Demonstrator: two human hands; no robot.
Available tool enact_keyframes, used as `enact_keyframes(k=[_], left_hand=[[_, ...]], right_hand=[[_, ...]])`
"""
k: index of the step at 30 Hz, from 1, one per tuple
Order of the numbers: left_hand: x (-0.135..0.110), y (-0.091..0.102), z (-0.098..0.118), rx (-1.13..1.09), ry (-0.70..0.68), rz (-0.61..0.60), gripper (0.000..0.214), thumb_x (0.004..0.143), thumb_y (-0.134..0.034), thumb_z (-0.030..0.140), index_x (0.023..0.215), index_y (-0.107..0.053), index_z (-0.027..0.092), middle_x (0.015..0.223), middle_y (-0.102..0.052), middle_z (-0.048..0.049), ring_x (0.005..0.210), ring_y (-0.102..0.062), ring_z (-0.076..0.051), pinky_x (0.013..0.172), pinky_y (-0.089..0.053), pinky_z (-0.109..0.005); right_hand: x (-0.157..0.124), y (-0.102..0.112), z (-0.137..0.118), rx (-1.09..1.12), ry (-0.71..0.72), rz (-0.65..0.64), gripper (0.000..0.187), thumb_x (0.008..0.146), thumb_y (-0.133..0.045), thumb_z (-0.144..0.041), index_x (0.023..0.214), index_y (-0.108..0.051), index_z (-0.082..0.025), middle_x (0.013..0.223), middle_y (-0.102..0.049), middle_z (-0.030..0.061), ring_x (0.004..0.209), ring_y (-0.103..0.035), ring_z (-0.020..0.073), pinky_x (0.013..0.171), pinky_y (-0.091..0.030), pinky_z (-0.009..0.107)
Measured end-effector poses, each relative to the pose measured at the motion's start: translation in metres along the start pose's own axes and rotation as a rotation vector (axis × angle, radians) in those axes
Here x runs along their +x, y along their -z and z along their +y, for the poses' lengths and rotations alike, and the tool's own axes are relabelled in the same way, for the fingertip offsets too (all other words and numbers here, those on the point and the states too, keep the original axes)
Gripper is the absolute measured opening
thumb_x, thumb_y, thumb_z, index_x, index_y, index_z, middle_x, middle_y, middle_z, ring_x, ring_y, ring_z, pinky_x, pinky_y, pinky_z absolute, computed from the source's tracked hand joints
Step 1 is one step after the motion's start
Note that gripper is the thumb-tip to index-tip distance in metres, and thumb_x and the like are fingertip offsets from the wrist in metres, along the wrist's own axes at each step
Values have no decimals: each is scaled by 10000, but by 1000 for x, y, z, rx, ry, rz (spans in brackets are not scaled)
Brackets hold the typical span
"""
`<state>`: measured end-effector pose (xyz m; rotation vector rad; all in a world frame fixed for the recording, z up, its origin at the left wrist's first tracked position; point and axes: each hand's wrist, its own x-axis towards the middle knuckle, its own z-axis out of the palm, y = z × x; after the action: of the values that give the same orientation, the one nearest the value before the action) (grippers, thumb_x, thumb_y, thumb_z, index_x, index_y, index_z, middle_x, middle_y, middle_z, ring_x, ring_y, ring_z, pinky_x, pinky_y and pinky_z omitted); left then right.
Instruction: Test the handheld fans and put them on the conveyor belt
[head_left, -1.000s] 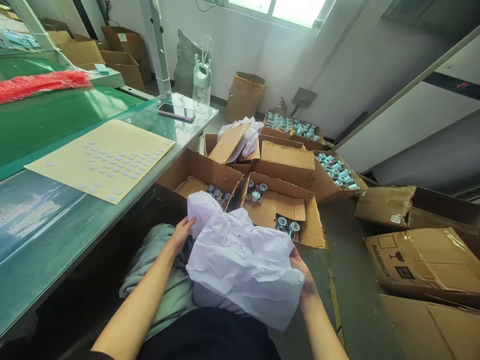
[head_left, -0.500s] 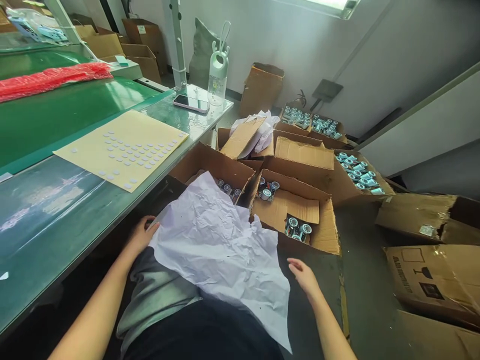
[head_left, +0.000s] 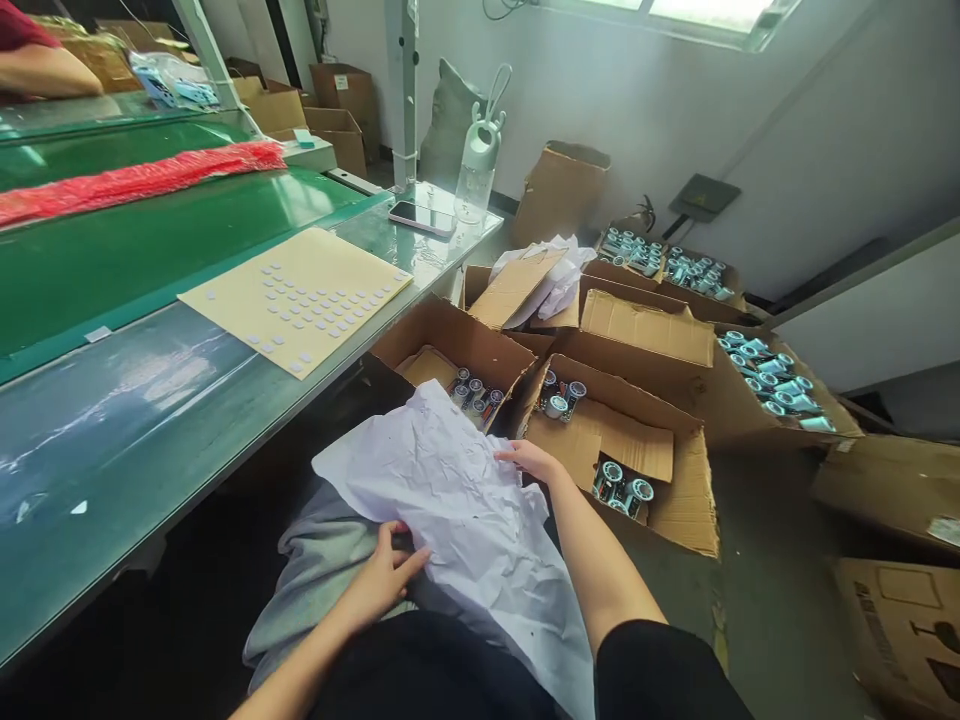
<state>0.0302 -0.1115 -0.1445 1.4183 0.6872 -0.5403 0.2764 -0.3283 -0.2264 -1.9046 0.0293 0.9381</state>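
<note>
A large crumpled white paper sheet (head_left: 465,520) lies spread over my lap. My left hand (head_left: 386,572) presses on its near left edge, fingers apart and flat. My right hand (head_left: 534,461) rests flat on the sheet's far right edge, beside an open cardboard box (head_left: 660,500) that holds small round blue-and-silver parts (head_left: 621,487). Another open box (head_left: 450,340) with similar parts stands just beyond the sheet.
A green workbench (head_left: 135,400) runs along my left with a yellow sheet of white dots (head_left: 300,295), a phone (head_left: 421,217) and a bottle (head_left: 478,160). Red netting (head_left: 135,180) lies further back. More cardboard boxes (head_left: 765,390) crowd the floor. Another person's arm (head_left: 45,70) shows at top left.
My left hand moved from the sheet's far left corner to its near edge. My right hand went forward from my right side onto the sheet's far edge. The view shifted left.
</note>
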Motion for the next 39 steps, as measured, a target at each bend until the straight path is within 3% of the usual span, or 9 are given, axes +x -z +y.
enact_keyframes(k=[7,10,14,19,24,30,33,36,39], left_hand=[[37,-38,26,-260,-171,2,792,604,-726,410,1150,-192,198,795,-659,-85,681,-627,-223,644,-473,-319],[47,-28,65,-262,-354,29,775,635,-696,412,1202,-198,231,830,-649,-38,677,-616,-187,664,-479,-300],[56,7,128,-117,-582,98,492,631,-704,425,1020,-534,175,876,-633,-35,781,-586,-175,699,-450,-250],[47,35,188,183,-761,137,453,648,-702,382,1055,-628,195,976,-649,-45,820,-575,-200,743,-440,-288],[26,34,219,430,-916,297,606,588,-741,244,1170,-578,195,1116,-600,-63,930,-536,-256,944,-332,-382],[11,26,245,417,-1022,282,219,629,-703,345,743,-673,160,1051,-560,-88,1053,-478,-286,946,-364,-380],[14,19,257,316,-1014,112,348,665,-663,446,842,-626,148,1110,-553,-87,1026,-524,-261,845,-452,-338],[27,-1,259,238,-963,-56,487,772,-519,521,1078,-526,142,1010,-601,-85,933,-582,-226,808,-479,-338],[47,-32,251,226,-916,-136,659,693,-659,482,1236,-406,206,1185,-537,-72,1086,-519,-218,905,-442,-316]], right_hand=[[-32,53,-38,61,239,285,166,882,-573,-262,954,-571,-112,875,-572,29,722,-566,139,645,-497,286],[-61,86,-52,94,375,509,260,813,-628,-275,1017,-540,-139,922,-563,35,752,-553,152,659,-480,283],[-105,116,-69,156,562,763,610,760,-586,-381,1291,-317,-250,1102,-506,37,860,-539,165,682,-470,261],[-159,125,-92,97,630,669,564,744,-574,-483,1218,-481,-191,960,-579,49,756,-560,175,653,-475,281],[-191,118,-102,-378,689,684,557,648,-694,-446,1140,-588,-209,1012,-593,70,837,-553,237,790,-453,370],[-216,113,-105,-559,753,906,324,676,-623,-508,684,-650,-185,1107,-439,129,1111,-358,353,986,-254,500],[-232,117,-101,-345,750,810,353,627,-702,-497,564,-554,-183,1173,-438,93,1151,-343,320,1015,-231,435],[-239,122,-88,6,656,663,392,671,-677,-512,617,-455,-194,801,-535,30,761,-522,195,712,-440,316],[-232,127,-68,165,565,677,390,717,-599,-559,741,-432,-208,627,-461,-36,513,-439,121,487,-377,228]])
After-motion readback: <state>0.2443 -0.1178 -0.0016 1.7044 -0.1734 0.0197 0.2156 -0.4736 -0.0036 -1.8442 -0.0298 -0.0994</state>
